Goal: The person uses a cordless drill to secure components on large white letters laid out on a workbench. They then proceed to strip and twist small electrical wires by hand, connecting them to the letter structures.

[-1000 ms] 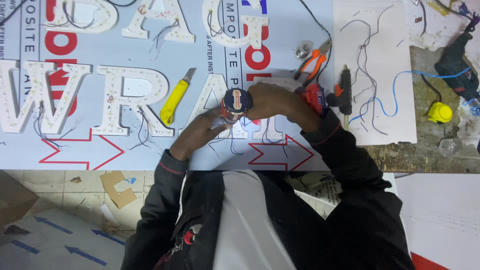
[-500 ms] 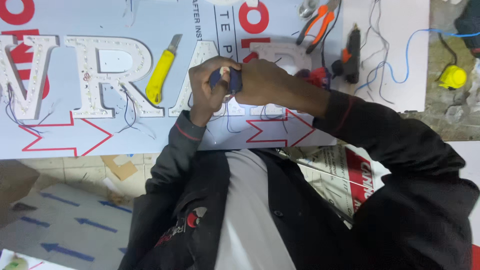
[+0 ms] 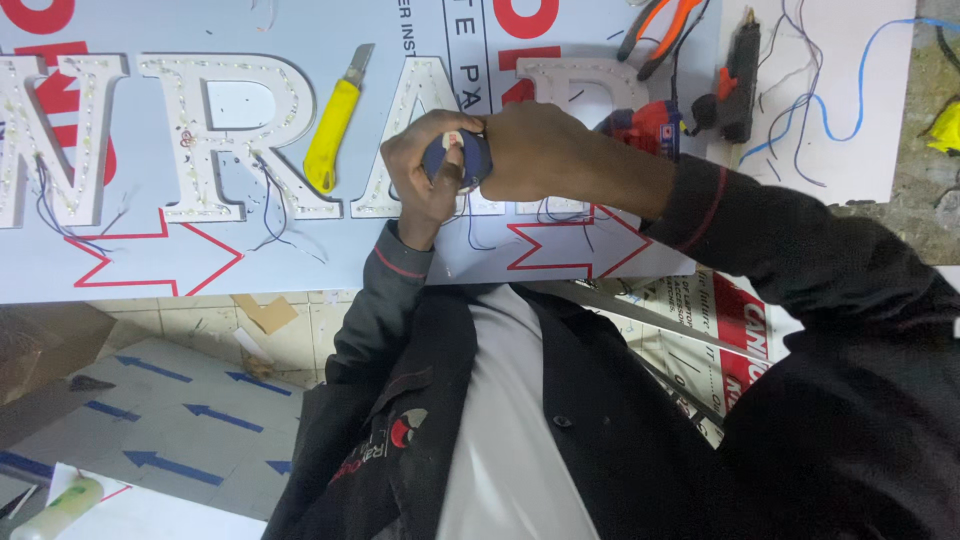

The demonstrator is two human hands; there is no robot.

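**Tape roll gripped over a lit-letter sign**

Both hands close on a small dark tape roll point(image 3: 462, 160) above the white sign letters point(image 3: 225, 135): left hand point(image 3: 425, 165) pinching its edge, right hand point(image 3: 545, 150) wrapped round it. Thin loose wires point(image 3: 270, 205) trail beneath and could snag; the yellow utility knife point(image 3: 333, 125) lies near. The pale printed board point(image 3: 300, 260) overhangs a tiled floor point(image 3: 190, 400).

Four white sign letters point(image 3: 235, 135), one yellow utility knife point(image 3: 333, 130), one black glue gun point(image 3: 737, 80), one pair of orange-handled pliers point(image 3: 660, 25) and two hands point(image 3: 540, 150) are shown.
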